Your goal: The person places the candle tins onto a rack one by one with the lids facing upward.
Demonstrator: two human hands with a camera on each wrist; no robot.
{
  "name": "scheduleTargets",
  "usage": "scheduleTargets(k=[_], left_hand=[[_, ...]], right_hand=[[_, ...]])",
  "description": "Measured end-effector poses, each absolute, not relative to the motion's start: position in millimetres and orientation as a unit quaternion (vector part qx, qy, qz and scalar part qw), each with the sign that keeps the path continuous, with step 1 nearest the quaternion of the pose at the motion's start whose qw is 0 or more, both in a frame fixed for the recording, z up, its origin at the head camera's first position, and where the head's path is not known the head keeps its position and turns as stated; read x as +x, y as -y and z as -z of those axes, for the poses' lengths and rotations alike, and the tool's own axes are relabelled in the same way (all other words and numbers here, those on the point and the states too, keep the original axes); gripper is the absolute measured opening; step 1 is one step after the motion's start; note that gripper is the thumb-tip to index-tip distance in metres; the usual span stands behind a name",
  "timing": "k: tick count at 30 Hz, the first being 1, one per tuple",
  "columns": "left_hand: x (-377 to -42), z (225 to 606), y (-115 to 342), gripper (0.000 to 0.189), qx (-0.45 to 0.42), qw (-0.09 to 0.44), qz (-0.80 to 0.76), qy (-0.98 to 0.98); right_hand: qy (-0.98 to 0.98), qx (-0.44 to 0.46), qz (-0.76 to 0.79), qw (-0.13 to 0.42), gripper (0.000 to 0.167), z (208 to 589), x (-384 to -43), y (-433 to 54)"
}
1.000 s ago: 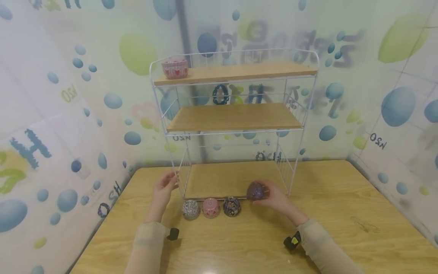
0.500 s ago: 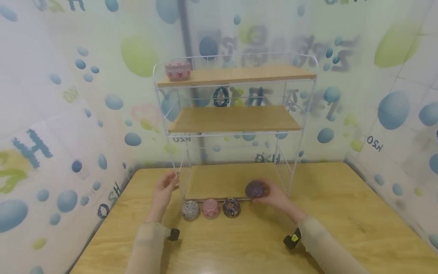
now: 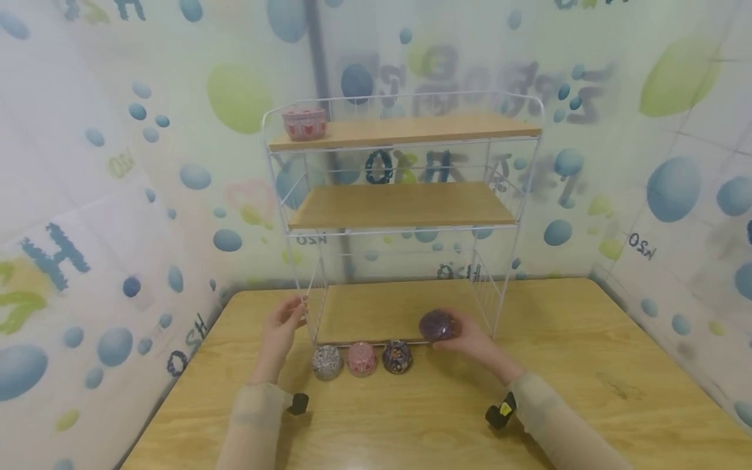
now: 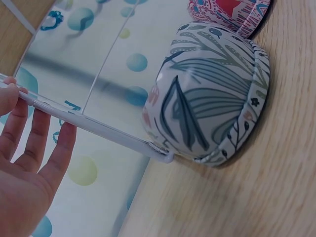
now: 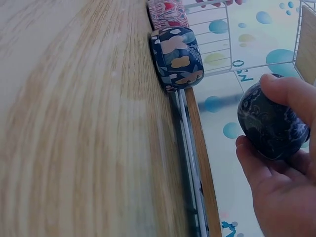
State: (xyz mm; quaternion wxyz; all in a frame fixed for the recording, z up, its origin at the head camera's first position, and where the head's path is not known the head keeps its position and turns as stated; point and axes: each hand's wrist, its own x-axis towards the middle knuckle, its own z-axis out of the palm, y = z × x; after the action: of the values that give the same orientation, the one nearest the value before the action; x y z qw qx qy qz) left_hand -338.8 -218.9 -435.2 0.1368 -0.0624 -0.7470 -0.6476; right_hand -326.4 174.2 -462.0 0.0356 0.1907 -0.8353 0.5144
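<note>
My right hand (image 3: pixel 470 336) grips a small round dark purple patterned tin (image 3: pixel 437 326) between thumb and fingers. In the head view it overlaps the front of the rack's bottom shelf; in the right wrist view the tin (image 5: pixel 270 121) looks dark with pale swirls. My left hand (image 3: pixel 282 329) pinches the left front post (image 4: pixel 94 126) of a white wire rack with wooden shelves. Along the rack's front edge stand three tins: a white leaf-patterned tin (image 3: pixel 327 361), a pink tin (image 3: pixel 361 358) and a navy floral tin (image 3: pixel 397 356).
Another pink-and-red tin (image 3: pixel 305 124) stands at the left end of the top shelf (image 3: pixel 411 127). Below it are the middle shelf (image 3: pixel 405 202) and bottom shelf (image 3: pixel 376 310). The rack stands on a wooden table (image 3: pixel 376 418), with printed curtain-like walls behind and at both sides.
The purple tin in my right hand has shifted slightly left and tilted a little. My left hand stays on the post, and the tins in front keep their places.
</note>
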Motion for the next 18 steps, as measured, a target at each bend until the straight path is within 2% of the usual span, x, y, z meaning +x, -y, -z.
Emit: scheduleTargets(k=[18], left_hand=[[-340.3,438.1,221.2,0.032,-0.075,0.150,0.642,0.748]], right_hand=[[0.809,0.180,-0.559,0.015,0.082,449.8,-318.9,-171.8]])
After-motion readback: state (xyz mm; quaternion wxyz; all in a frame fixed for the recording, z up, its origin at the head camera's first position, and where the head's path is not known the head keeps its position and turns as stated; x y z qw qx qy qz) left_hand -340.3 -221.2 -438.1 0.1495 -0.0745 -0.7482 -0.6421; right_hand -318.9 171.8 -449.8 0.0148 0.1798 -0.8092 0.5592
